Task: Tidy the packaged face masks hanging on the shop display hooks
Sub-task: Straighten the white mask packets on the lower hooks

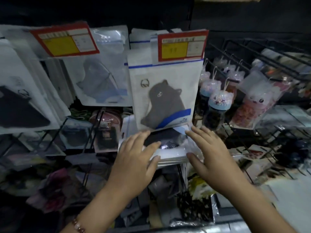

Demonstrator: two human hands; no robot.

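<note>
A: Where does the stack of mask packets [168, 147] lie from the hands?

B: Right between them. The left hand [136, 158] lies on its left end, fingers straight and spread, thumb along the near edge. The right hand [210, 155] is at the right end, fingers also straight and spread, flat against the clear wrapping there. Neither pinches anything; both look to be pressing inward.

A: And the long axis?

B: Across the view, left to right, so the two hands cap its short ends. The stack sits low on the display, directly under the hanging cat-mask packet [164, 96], whose bottom edge overlaps the stack's far edge.

A: Which hand is nearer the work?

B: About equal. The left one covers more of the top face; the right is more at the side.

A: Room to move?

B: Tight above: the hanging packet and its red price tag [182, 46] are just overhead. To the left hangs a blue mask packet [101, 81], well apart. To the right, small bottles with bead lids [218, 105] hang near the right hand's fingertips, so a sideways swing that way could knock them. Towards the person there is free space, I judge, so squaring the edges by squeezing inward seems the safest move.

A: The hook itself?

B: Hidden; I cannot tell where the stack hangs.
</note>
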